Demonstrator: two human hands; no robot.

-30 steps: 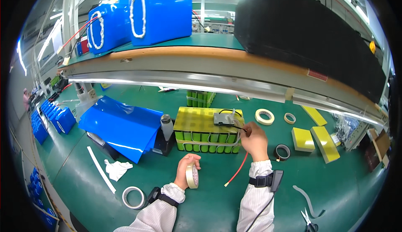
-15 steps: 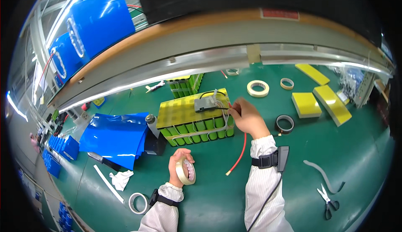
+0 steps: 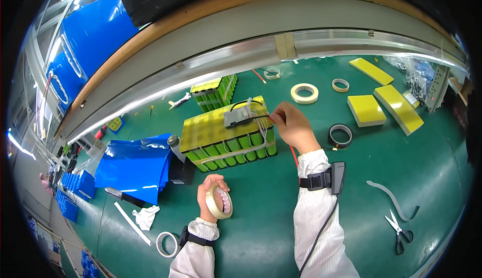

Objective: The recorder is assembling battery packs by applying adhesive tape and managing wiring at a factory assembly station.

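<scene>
A battery pack of green cells with a yellow top (image 3: 203, 130) stands in front of me on the bench. On its top, toward the right end, lies a grey module (image 3: 235, 119) with black and white wires. At that end my right hand (image 3: 297, 128) pinches a red cable (image 3: 292, 153), whose lower stretch runs down behind my right sleeve. Nearer to me, my left hand (image 3: 204, 193) holds a roll of cream tape (image 3: 214, 209), its fingers curled round the ring. It is apart from the pack.
Blue sheets (image 3: 131, 165) and a dark bottle (image 3: 179, 166) are left of the pack. A second pack (image 3: 215, 94) stands behind it. Tape rolls (image 3: 304, 94), yellow blocks (image 3: 366, 111) and scissors (image 3: 397, 232) lie to the right. A shelf edge (image 3: 221, 42) crosses above.
The view has shifted, so the bench things sit higher in the picture. My right hand stays at the pack's end; the red cable's free end is now hidden behind my sleeve.
</scene>
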